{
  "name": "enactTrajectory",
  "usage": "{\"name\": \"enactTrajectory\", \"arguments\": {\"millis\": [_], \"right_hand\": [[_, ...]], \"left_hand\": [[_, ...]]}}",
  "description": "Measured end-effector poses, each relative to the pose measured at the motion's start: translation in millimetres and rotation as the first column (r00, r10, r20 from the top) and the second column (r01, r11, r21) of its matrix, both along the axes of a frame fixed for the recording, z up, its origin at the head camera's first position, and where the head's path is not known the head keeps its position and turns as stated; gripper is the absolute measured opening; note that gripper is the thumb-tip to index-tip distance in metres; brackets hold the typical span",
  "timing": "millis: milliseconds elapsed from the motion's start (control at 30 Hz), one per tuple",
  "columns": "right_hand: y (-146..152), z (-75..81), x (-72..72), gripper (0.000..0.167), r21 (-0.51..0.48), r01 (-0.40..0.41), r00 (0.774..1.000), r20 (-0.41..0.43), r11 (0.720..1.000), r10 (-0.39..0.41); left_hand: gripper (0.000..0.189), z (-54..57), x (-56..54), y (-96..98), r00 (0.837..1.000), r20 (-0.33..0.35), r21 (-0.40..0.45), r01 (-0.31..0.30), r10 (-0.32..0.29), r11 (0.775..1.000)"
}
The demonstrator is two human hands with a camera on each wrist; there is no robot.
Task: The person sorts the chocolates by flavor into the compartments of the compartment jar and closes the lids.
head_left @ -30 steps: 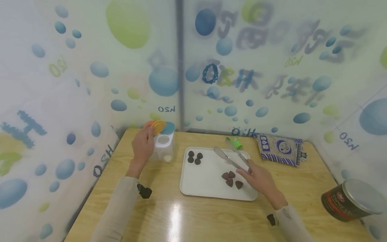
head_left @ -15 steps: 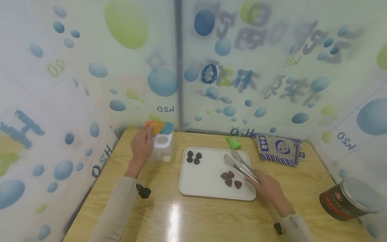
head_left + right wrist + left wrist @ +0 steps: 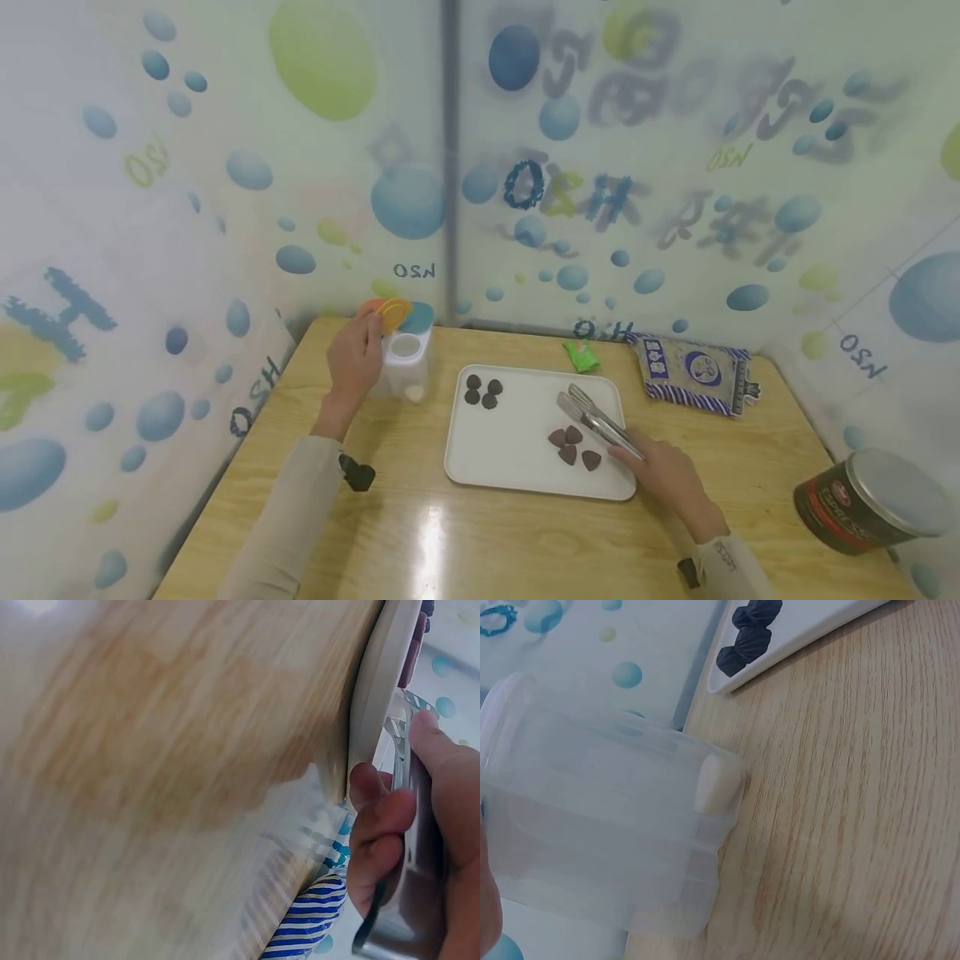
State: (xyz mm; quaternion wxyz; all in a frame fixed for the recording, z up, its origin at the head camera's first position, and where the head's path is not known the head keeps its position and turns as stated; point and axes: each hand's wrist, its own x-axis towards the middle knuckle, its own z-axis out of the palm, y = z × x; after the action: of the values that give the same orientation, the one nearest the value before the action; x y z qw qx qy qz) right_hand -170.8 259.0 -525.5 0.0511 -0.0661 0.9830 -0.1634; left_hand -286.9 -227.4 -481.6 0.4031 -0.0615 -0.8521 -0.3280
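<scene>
My left hand (image 3: 356, 357) pinches a round orange lid (image 3: 393, 314), raised above one round opening of a translucent container (image 3: 405, 371). A pale rounded piece (image 3: 718, 784) lies low inside that container. My right hand (image 3: 667, 477) grips metal tongs (image 3: 600, 423), their ends close together and apart from any sweet, over the right half of a white tray (image 3: 502, 467). Dark round ridged pieces (image 3: 490, 402) sit at the tray's far left. Near the tongs lie several brown triangular pieces (image 3: 567, 454). In the right wrist view, fingers and thumb wrap the tongs' handle (image 3: 420, 877).
Behind the tray lies a small green packet (image 3: 582, 356). A blue-and-white printed bag (image 3: 693, 371) lies at the back right. An espresso tin (image 3: 862, 504) stands at the right edge of the wooden table (image 3: 360, 533). Patterned walls (image 3: 360, 167) enclose the table's back and sides.
The tongs have moved right and nearer to me, away from the green packet, and their widely spread ends have drawn together. My left hand holds the lid in about the same place.
</scene>
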Motion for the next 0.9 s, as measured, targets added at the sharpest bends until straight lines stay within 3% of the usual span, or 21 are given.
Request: {"name": "enactTrajectory", "arguments": {"millis": [233, 433, 600, 767, 900], "right_hand": [[-3, 1.2, -0.7, 0.054, -0.014, 0.006, 1.000, -0.009, 1.000, -0.006], [-2, 3.5, -7.6, 0.054, -0.031, -0.015, 0.998, -0.061, 0.999, 0.013], [-14, 15.6, -17.7, 0.051, -0.044, -0.056, 0.994, -0.095, 0.997, 0.052], [-35, 30.8, -21.5, 0.056, -0.050, -0.089, 0.990, -0.115, 0.995, 0.083], [-57, 43.0, -24.3, 0.049, -0.068, -0.128, 0.985, -0.125, 0.989, 0.118]], "left_hand": [[0.045, 2.9, -0.3, -3.3, 0.999, 0.034, 0.004, -0.004, 0.003, 1.000], [0.045, 0.4, 0.6, -1.6, 1.000, 0.017, 0.012, -0.010, 0.009, 1.000], [0.044, 1.0, 2.7, -3.2, 1.000, -0.011, 0.017, -0.018, 0.019, 1.000], [0.044, 2.4, 4.0, -2.3, 0.999, -0.009, 0.011, -0.032, 0.032, 0.999], [0.043, 2.9, 4.6, 0.2, 1.000, -0.002, -0.004, -0.013, 0.013, 1.000]]}}
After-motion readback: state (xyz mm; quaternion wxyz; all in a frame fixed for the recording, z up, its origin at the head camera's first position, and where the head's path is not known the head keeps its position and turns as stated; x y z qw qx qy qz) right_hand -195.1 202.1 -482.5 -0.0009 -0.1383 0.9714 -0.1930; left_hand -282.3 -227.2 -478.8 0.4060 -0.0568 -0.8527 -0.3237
